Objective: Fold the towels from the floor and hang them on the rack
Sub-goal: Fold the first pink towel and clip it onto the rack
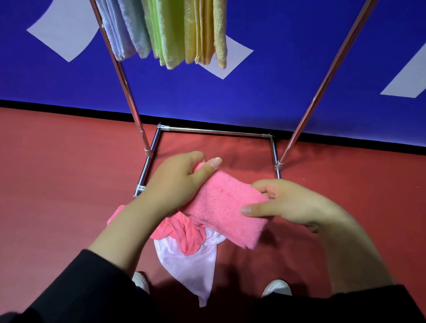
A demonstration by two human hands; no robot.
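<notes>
**Two hands on a folded pink towel, more cloth waiting below**

Two black sleeves (84,290) frame the nearest part of the view, with white shoes (276,287) just showing on the red floor (47,190). Taking the rack (215,131) as the landmark, a small heap lies on the floor in front of its base bar: a crumpled pink towel (191,236) on top of a white towel (190,270), both unfolded. Above that heap, both hands hold a folded pink towel (229,211) in the air. The left hand (179,182) grips one end with fingers and thumb curled round it; the right hand (288,206) pinches the other end, thumb on top.

Farther off, from the rack's upper part hang blue towels (125,25), green towels (164,29) and yellow towels (208,26), all folded. Behind the rack is a blue wall (259,90).

By my reading the task is well past halfway: this towel looks ready to hang, and at least two remain to fold. No containers are in view.
</notes>
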